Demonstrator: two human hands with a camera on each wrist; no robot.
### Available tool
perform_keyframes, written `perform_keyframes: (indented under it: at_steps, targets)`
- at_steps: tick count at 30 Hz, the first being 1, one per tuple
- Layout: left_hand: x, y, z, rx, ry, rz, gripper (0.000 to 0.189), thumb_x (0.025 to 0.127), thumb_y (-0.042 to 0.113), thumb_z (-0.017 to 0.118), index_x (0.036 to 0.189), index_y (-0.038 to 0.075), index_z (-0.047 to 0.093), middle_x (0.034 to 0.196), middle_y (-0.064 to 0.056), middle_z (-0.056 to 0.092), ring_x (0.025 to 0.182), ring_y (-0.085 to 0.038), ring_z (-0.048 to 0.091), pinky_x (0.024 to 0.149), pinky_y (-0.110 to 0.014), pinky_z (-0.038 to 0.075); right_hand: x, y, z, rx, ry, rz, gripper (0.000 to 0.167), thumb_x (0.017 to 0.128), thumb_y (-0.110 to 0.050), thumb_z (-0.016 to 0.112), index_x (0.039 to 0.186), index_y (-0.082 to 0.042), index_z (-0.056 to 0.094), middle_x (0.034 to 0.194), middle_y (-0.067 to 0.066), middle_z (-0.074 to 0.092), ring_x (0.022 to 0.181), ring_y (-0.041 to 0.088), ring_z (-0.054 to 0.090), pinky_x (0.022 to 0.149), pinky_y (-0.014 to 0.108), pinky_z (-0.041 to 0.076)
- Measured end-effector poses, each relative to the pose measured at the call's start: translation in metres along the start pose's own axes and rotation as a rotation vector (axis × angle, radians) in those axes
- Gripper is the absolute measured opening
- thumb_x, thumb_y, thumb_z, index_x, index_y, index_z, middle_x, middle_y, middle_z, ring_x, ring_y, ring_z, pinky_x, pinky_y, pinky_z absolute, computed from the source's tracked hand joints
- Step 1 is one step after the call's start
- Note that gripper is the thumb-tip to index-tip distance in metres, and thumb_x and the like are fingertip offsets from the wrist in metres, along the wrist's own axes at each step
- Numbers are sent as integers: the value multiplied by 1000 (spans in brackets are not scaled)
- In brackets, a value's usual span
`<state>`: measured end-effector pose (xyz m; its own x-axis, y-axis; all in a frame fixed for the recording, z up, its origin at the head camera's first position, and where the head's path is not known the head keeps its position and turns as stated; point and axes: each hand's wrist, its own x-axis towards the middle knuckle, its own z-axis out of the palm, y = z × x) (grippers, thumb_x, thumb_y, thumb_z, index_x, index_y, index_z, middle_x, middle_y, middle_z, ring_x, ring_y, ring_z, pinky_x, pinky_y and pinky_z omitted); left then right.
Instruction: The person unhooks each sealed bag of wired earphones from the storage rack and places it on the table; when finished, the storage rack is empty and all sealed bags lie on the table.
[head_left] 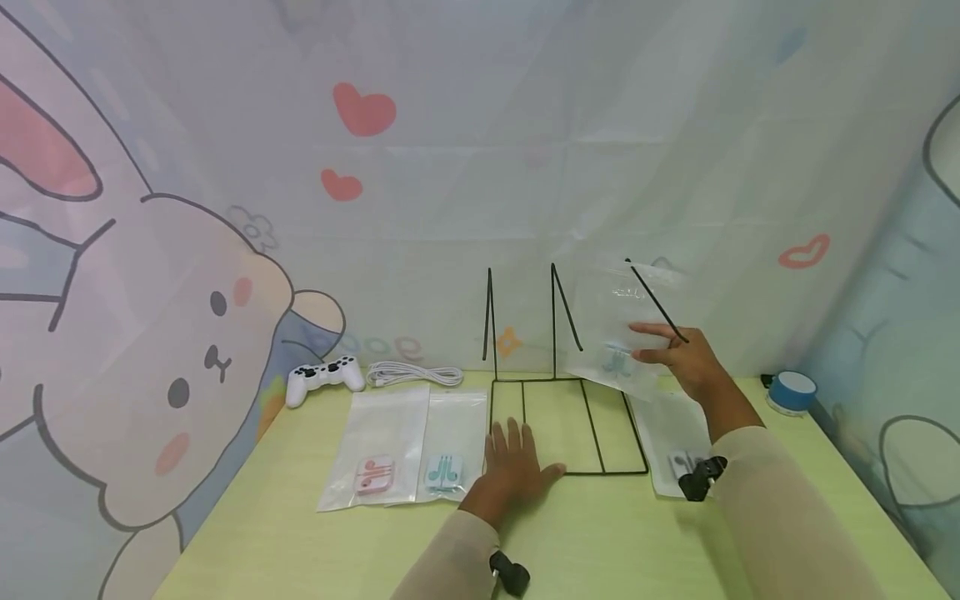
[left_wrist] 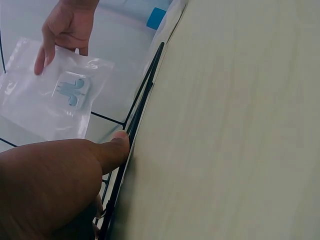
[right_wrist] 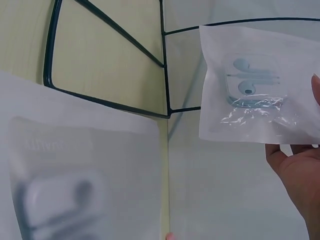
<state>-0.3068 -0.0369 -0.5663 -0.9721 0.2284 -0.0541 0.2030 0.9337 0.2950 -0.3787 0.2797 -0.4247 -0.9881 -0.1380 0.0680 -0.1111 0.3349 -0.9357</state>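
My left hand [head_left: 515, 467] rests with fingers spread on the base of a black wire display rack [head_left: 607, 474], its thumb at the front bar. In my right hand [head_left: 686, 358], fingers and thumb pinch the edge of a frosted plastic bag [head_left: 592, 321]. Inside that bag is a clear case of light-blue earphones [right_wrist: 252, 82]. The bag hangs upright above the rack's right rear, beside the slanting right prong [head_left: 654, 296]. Two other prongs [head_left: 554, 325] stand bare to its left. Below my right wrist lies another bag [head_left: 667, 417] with whitish earphones.
Left of the rack lie a bag with pink earphones [head_left: 375, 475] and one with blue earphones [head_left: 444, 472]. Behind them are a white game controller [head_left: 324, 377] and a coiled white cable [head_left: 415, 374]. A blue-and-white roll [head_left: 792, 392] sits at the far right. A printed curtain hangs behind.
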Motion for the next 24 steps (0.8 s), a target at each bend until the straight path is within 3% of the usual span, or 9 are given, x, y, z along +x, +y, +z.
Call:
perform_keyframes:
  at_steps: [5, 10, 15, 17, 19, 21, 22, 24]
  targets:
    - [1, -1, 1, 14, 0, -1, 105, 104, 76, 49, 172, 0, 25, 182, -26, 17, 169, -53, 8, 137, -66, 13, -2, 0, -6, 44, 17, -16, 64, 97, -14, 84, 155, -3, 60, 184, 11, 19, 171, 42, 12, 131, 74, 23]
    - [-6, 4, -8, -24, -12, -1, 102, 105, 70, 53, 171, -2, 26, 181, -27, 18, 169, -53, 8, 137, -66, 12, -4, 1, -12, 36, 46, -25, 61, 95, -11, 86, 151, -1, 63, 181, 14, 28, 171, 42, 15, 132, 68, 26]
    - [-14, 8, -17, -20, -29, -2, 101, 105, 70, 51, 172, -2, 25, 181, -26, 19, 169, -52, 9, 137, -64, 13, -7, -1, -15, -26, 87, -56, 59, 93, -10, 87, 148, -1, 66, 173, 19, 43, 165, 40, 31, 128, 54, 41]
    - [-14, 8, -18, -22, -31, -4, 101, 105, 70, 52, 172, -2, 24, 182, -26, 18, 169, -52, 8, 137, -64, 12, -9, -3, -17, -46, 95, -61, 59, 92, -10, 88, 147, -2, 67, 170, 19, 47, 162, 39, 37, 119, 40, 51]
    - [-13, 7, -16, -22, -26, -4, 101, 106, 70, 51, 172, -2, 25, 181, -26, 18, 169, -53, 9, 137, -64, 12, -11, -4, -20, -80, 92, -70, 58, 92, -14, 88, 146, -4, 69, 167, 15, 52, 158, 35, 42, 108, 24, 52]
    - [-11, 6, -12, -32, -32, -8, 102, 106, 70, 51, 173, -1, 22, 182, -26, 15, 170, -52, 5, 138, -65, 10, -14, -5, -23, -115, 91, -81, 57, 92, -17, 89, 144, -6, 71, 158, 2, 61, 150, 27, 49, 97, 14, 50]
    - [-10, 5, -11, -31, -25, -6, 102, 106, 70, 51, 172, -1, 24, 182, -26, 16, 169, -53, 6, 137, -65, 10, -14, -6, -25, -127, 94, -85, 56, 91, -18, 90, 143, -7, 72, 140, -1, 71, 134, 23, 59, 86, 13, 51]
    - [-8, 4, -8, -26, -20, -4, 103, 105, 71, 51, 172, -1, 23, 182, -27, 15, 169, -53, 6, 137, -66, 10, -16, -6, -29, -151, 92, -101, 56, 90, -21, 92, 141, -7, 74, 119, -16, 75, 110, 12, 65, 77, 15, 52]
